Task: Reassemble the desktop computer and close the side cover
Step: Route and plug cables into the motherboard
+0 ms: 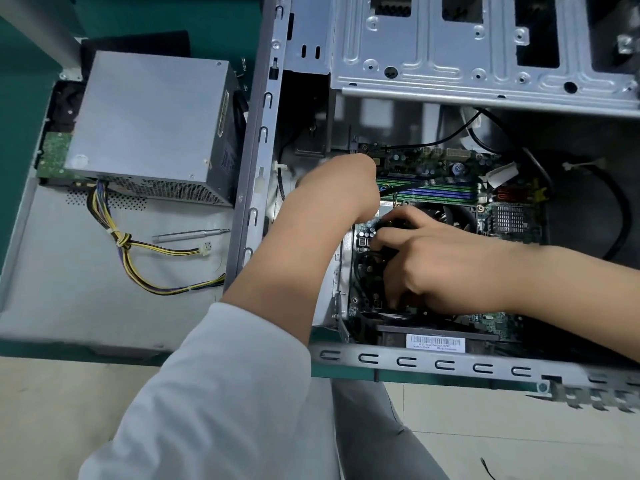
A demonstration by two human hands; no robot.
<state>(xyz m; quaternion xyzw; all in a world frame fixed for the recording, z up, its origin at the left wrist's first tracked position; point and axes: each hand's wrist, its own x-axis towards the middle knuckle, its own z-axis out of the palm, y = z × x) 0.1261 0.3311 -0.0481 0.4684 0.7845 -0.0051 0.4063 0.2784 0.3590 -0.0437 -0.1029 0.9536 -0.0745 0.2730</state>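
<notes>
The open desktop case (415,363) lies on its side with the motherboard (505,220) exposed. My left hand (341,188) reaches in from the left; its fingers are hidden, curled around a flat black cable (426,183) that runs over the memory sticks (436,197). My right hand (436,268) comes in from the right beside the CPU cooler (453,213), fingers curled on a bundle of black wires (389,225) above the board. The grey power supply (149,123) sits outside the case on the detached side cover (62,271).
A slim screwdriver (190,234) and the power supply's yellow and black wires (138,261) lie on the side cover. The metal drive cage (450,64) overhangs the top of the case. A thick black cable (620,216) loops at the right. Green table surface (20,81) shows at the left.
</notes>
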